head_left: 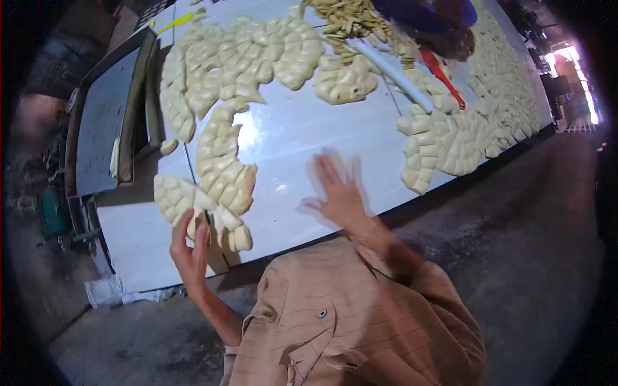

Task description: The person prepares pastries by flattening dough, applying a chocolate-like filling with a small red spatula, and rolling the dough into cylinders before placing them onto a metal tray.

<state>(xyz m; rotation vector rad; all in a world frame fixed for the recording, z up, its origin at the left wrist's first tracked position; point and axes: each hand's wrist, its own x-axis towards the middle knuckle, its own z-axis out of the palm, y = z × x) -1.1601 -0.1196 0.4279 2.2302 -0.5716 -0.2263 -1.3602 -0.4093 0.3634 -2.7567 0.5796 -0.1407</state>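
My left hand (188, 252) is at the near left of the table, thumb and fingers apart and slightly curled. Its fingertips meet the near edge of a slab of pale dough (172, 194) scored into small pieces. Just behind that slab lies a curved strip of scored dough (222, 166). My right hand (341, 198), smeared by motion, has its fingers spread over the shiny white tabletop (290, 212) and holds nothing. A smaller dough piece (346, 82) lies farther back.
More scored dough (248, 55) covers the far left, and another spread (450, 141) lies right. Behind are baked-looking pieces (351, 19), a pale rod (396, 77), a red-handled tool (443, 76), a dark blue basin (431, 13) and a yellow tool (175, 22). Metal trays (145, 83) stand left.
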